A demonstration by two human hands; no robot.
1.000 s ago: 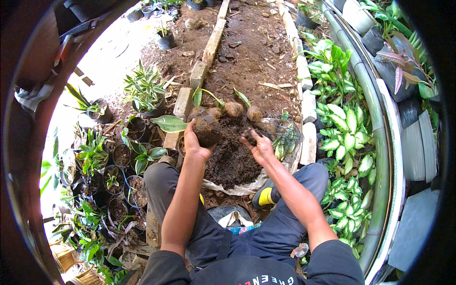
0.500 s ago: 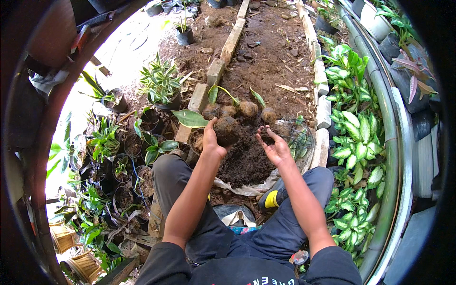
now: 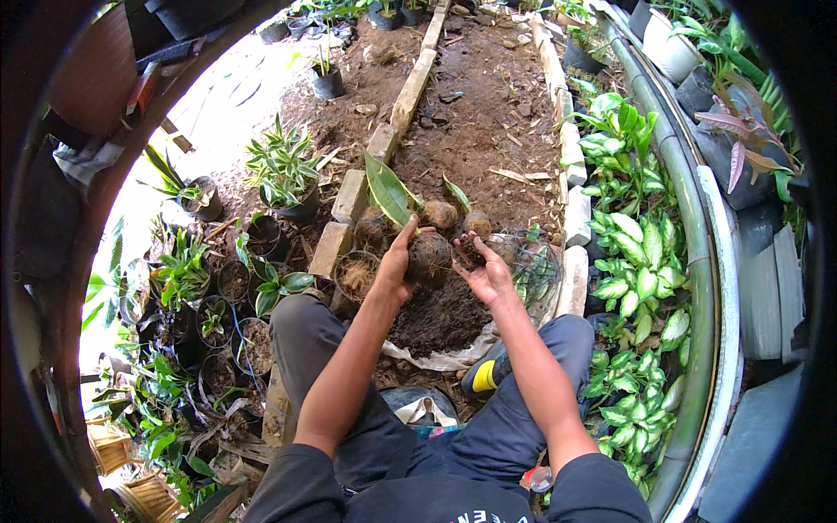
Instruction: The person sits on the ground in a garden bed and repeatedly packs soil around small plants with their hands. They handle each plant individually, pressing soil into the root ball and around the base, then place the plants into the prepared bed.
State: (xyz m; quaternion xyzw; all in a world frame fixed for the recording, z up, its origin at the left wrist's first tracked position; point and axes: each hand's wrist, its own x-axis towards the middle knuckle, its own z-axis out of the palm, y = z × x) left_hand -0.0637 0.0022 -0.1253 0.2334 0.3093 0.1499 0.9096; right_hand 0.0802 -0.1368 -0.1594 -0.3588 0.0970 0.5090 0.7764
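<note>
My left hand (image 3: 398, 265) grips a round brown fibrous plant ball (image 3: 429, 256) from its left side. A broad green leaf with a pale edge (image 3: 385, 188) rises from the ball. Close to the ball's right side, my right hand (image 3: 490, 277) is cupped with a clump of dark soil (image 3: 470, 251) in its fingers. Beneath both hands lies a heap of dark loose soil (image 3: 436, 314) on a pale sheet (image 3: 466, 356). Just beyond sit more round brown balls (image 3: 439, 213), at least one with a leaf.
A pot of brown fibre (image 3: 357, 275) stands left of the soil heap, with several potted plants (image 3: 214, 318) farther left. Wooden blocks (image 3: 350, 197) and pale edging bricks (image 3: 575, 214) border the bare earth path. Variegated leafy plants (image 3: 641, 253) line the right, beside a bamboo pole (image 3: 717, 305).
My left hand has turned the plant ball, so its leaf points upward instead of left. My right hand has moved in toward the ball, its fingers now gathered round soil.
</note>
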